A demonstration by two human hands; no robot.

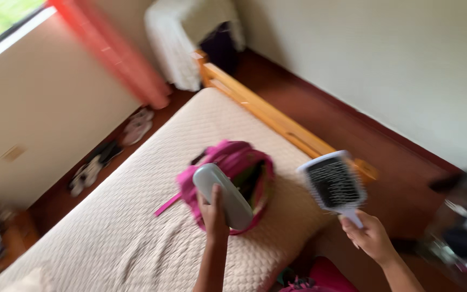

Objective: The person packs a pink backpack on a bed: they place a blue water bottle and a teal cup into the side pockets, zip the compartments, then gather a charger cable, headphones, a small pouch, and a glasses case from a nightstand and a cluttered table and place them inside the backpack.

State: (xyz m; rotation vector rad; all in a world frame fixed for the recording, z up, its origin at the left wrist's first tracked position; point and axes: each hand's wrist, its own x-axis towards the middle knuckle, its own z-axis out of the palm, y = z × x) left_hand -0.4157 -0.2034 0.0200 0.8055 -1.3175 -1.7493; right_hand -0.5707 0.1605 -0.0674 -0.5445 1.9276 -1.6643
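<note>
Shoes (104, 157): several pairs on the floor along the left wall, well apart from the hands; blurred.
Mattress (136, 227): bare, quilted, cream; soft under whatever rests on it, in a wooden frame (277, 121).
Bag (236, 178): pink, soft-sided, lying on the mattress near its right edge, mouth open toward the camera; a strap trails to its left.
Case (224, 194): grey, oval, smooth shell, held just above the bag's open mouth, tilted. It looks light and stiff, probably a little slippery; gripping across its narrow middle or low end seems safest.
Left hand (213, 215): wrapped around the case's lower end, thumb up along its face, fingers behind.
Brush (333, 184): paddle type, white frame, dark bristle pad facing the camera, held upright in the air to the right of the bag, beyond the mattress edge. It looks light and rigid; the handle is the natural hold, since the bristles would prick and bend.
Right hand (370, 235): closed on the brush handle from below.
Clutter (466, 227): dark, blurred objects at far right; cannot tell what they are.
</note>
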